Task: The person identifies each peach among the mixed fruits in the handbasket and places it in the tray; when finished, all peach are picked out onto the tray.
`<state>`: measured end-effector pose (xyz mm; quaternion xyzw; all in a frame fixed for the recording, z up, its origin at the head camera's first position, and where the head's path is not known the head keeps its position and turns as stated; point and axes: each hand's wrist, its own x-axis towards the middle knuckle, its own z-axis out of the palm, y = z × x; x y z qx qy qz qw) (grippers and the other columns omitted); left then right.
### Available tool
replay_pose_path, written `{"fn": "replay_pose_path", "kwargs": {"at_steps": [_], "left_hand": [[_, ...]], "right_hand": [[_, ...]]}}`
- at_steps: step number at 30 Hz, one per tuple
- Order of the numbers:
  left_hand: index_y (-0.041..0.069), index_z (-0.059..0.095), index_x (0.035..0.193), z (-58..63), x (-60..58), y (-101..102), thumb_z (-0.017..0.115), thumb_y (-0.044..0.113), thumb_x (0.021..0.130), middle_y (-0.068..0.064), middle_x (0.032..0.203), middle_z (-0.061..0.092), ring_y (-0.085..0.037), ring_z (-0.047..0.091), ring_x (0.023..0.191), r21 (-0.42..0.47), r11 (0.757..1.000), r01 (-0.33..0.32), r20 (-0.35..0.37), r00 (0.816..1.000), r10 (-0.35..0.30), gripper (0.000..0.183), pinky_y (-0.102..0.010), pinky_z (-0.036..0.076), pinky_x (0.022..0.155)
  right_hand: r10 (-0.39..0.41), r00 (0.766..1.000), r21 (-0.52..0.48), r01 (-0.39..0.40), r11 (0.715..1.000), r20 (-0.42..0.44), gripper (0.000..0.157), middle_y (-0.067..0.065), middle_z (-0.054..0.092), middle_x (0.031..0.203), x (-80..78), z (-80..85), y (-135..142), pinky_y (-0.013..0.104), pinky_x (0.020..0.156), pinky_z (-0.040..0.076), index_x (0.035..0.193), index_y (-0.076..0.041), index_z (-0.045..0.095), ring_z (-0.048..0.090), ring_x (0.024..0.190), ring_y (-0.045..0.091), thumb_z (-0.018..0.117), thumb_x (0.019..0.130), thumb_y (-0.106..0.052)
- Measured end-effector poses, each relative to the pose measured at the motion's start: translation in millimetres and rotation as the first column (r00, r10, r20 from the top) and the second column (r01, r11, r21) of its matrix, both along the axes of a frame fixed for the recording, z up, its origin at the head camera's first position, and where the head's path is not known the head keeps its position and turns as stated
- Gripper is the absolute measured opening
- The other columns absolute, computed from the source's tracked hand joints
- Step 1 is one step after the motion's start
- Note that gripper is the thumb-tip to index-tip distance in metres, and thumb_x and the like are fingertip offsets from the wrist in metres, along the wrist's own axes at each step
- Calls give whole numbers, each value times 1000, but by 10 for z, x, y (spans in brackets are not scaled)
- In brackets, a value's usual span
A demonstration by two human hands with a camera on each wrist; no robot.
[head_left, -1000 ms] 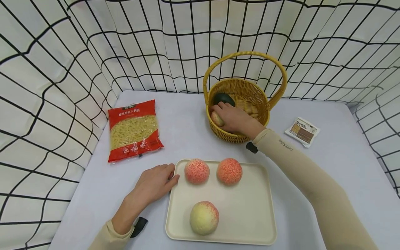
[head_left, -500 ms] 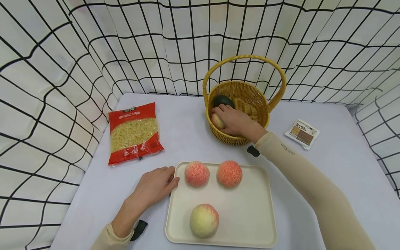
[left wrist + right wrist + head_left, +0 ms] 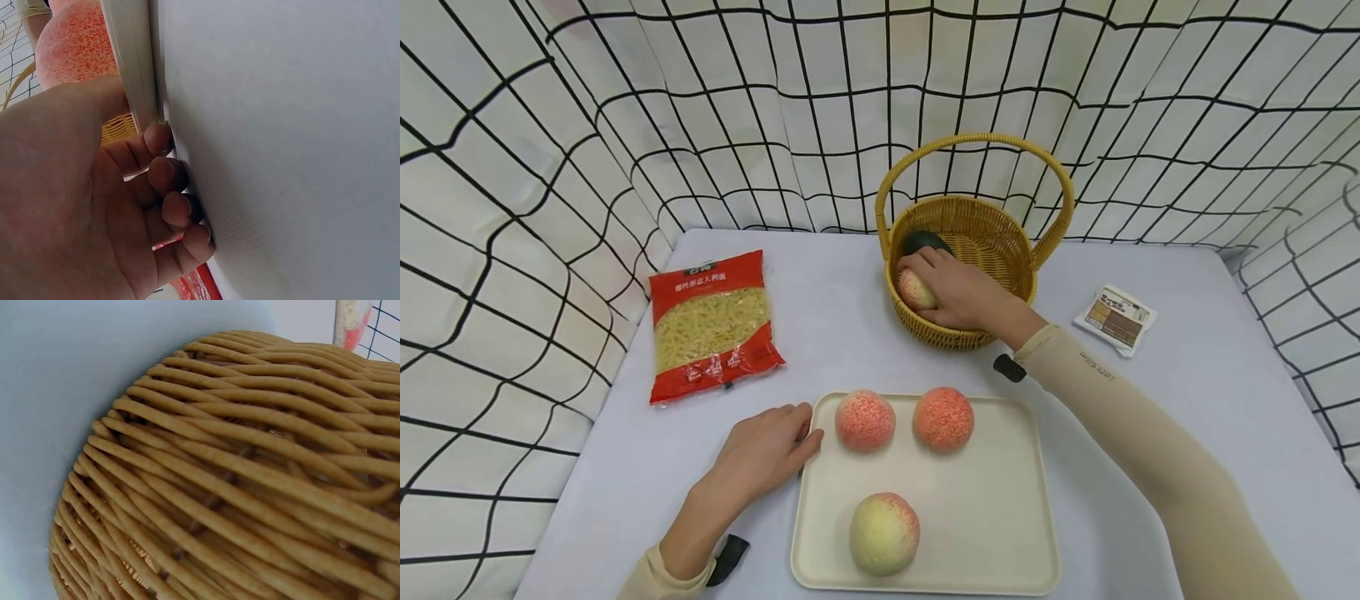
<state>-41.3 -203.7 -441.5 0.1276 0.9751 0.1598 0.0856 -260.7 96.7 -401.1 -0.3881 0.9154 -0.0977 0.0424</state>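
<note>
In the head view my right hand (image 3: 958, 287) reaches into the left side of a yellow wicker basket (image 3: 943, 335) and grips a pale peach with a pink blush (image 3: 916, 288). Behind those fingers, inside the basket, lies a dark green rounded thing (image 3: 927, 242), partly covered. My left hand (image 3: 763, 454) holds the left edge of a cream tray (image 3: 977, 517). The left wrist view shows its thumb over the rim and its curled fingertips low beside it, near the table. On the tray sit two red-pink peaches (image 3: 865, 421) and a larger yellow-pink peach (image 3: 884, 533). In the right wrist view, basket weave (image 3: 237, 456) hides the right hand.
A red bag of pasta (image 3: 713, 325) lies on the table at the left. To the basket's right is a small white and brown packet (image 3: 1116, 319). The basket's tall handle (image 3: 973, 140) arches above it. White cloth walls with black grid lines enclose the table.
The view has shifted slightly. In the basket, more of the peach shows in my right hand, which has risen a little. My left hand has stayed at the tray's edge.
</note>
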Motion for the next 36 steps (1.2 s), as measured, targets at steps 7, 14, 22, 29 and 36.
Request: {"fn": "replay_pose_path", "kwargs": {"at_steps": [7,14,22,29,36], "left_hand": [[20,50,80,-9,13,14,68,30,101,5,67,45,-10,42,63,3,1000,4,-8,1000,-4,29,-26,31,56],[20,50,81,-13,18,22,68,30,101,5,67,45,-10,41,63,4,1000,7,-12,1000,-7,29,-27,31,55],[20,50,82,-14,20,19,67,30,102,5,68,45,-10,41,63,5,1000,17,-1,1000,-17,28,-27,31,55],[19,49,80,5,-3,22,68,27,100,4,67,44,-11,40,62,15,1000,6,-18,1000,-5,29,-28,31,56],[19,50,81,5,4,32,66,28,101,4,68,45,-11,41,63,12,1000,15,-21,1000,-15,27,-28,31,55]], "right_hand": [[-23,999,-32,24,999,24,66,11,47,151,86,96,66,52,102,57,152,-20,42,54,134,33,75,96,-36],[-41,999,-81,42,996,4,68,11,50,150,156,162,171,51,101,57,151,-18,45,54,135,30,78,95,-35],[-36,999,-126,32,992,-24,67,9,51,147,209,188,269,50,92,60,151,-20,45,54,131,27,78,94,-32],[-13,998,-144,4,990,-60,66,11,52,145,212,216,288,48,90,61,149,-17,48,55,130,28,78,92,-30],[-28,998,-142,19,990,-61,68,14,48,153,254,309,345,49,92,62,151,-16,46,52,140,31,78,92,-30]]}}
